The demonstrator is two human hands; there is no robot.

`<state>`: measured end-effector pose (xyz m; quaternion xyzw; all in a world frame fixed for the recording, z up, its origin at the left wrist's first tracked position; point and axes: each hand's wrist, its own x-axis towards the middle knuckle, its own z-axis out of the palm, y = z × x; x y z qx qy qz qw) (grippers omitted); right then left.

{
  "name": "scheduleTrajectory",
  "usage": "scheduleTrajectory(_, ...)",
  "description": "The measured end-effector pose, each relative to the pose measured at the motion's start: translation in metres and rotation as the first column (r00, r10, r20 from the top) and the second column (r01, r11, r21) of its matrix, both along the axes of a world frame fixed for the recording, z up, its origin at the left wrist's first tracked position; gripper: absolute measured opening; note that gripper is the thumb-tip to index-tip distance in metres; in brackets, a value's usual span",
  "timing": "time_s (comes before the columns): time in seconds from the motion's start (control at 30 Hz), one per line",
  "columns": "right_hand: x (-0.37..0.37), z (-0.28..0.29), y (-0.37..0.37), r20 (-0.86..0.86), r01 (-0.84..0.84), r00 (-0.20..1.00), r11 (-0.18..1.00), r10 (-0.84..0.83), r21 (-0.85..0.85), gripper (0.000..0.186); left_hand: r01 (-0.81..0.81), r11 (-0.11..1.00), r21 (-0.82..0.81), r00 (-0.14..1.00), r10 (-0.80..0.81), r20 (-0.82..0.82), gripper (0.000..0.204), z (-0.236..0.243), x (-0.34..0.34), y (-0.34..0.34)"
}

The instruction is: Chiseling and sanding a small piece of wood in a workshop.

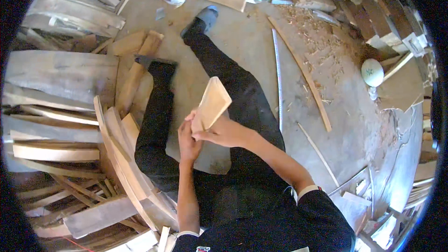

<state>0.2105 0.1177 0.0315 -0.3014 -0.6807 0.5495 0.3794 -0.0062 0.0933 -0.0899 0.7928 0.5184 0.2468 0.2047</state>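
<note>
A pale piece of wood (213, 103), wider at its far end, is tilted up in front of my legs. My left hand (187, 141) closes on its lower left end. From the right, my right hand (225, 130) wraps round the same end, thumb toward the left hand. The part of the wood inside the hands is hidden. Both forearms are bare below dark sleeves.
Curved boards (56, 152) are stacked at the left, with a beam (135, 81) beside my foot. A long ruler (278, 79) and a wooden strip (303, 74) lie on the floor to the right, near scattered shavings (326, 60). A pale round object (372, 72) stands farther right.
</note>
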Motion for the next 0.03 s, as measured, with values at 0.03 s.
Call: scheduleTrajectory(0.03, 0.0261, 0.0001, -0.0006, -0.015, 0.088, 0.996, 0.990, -0.087, 0.107, 0.048, -0.075, 0.839, -0.539, 0.985, 0.147, 0.092, 0.084, 0.0240, 0.0247, 0.0036)
